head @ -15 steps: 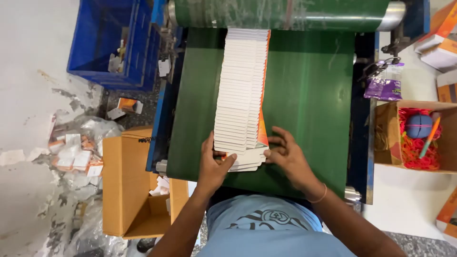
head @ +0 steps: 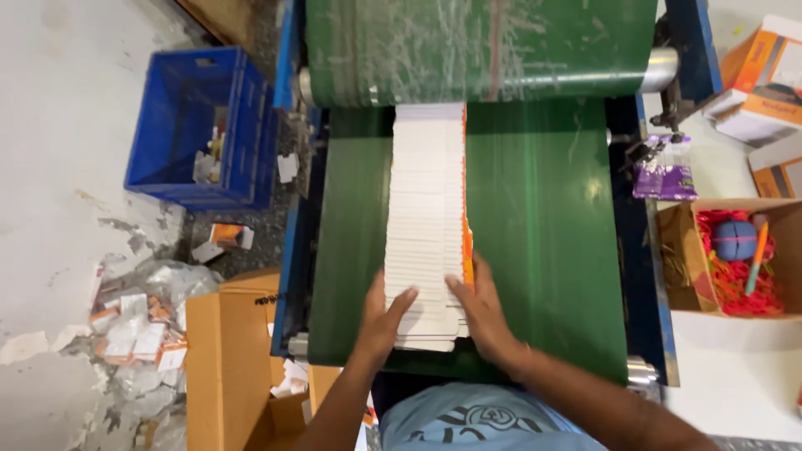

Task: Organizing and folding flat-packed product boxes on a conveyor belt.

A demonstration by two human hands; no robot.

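View from my head, looking down. My left hand (head: 386, 316) lies flat on the near end of the long overlapping row of white flat cartons with orange edges (head: 426, 217), its fingers (head: 403, 297) spread and pressing down on the top cartons, not closed around anything. My right hand (head: 483, 313) presses the right flank of the same row, its fingers (head: 461, 288) held together and straight against the orange edges; it grips nothing either. The row runs down the middle of the green conveyor belt (head: 543, 242), from under the green roller (head: 476, 46) at the far end to my hands at the near end, the cartons shingled one over the next.

To the left, on the grey concrete floor (head: 58, 125): a blue plastic crate (head: 196, 125) holding a few scraps, an open brown cardboard box (head: 230, 359) just beside the belt frame, and a clear plastic bag of crumpled cartons (head: 146, 326).

To the right, on the white table (head: 735, 367): an open brown cardboard box of red rubber bands (head: 735, 259) with a blue ball and a pen lying in it, a purple packet (head: 666, 171) near the belt frame, and stacked orange and white boxes (head: 764, 79) at the far corner
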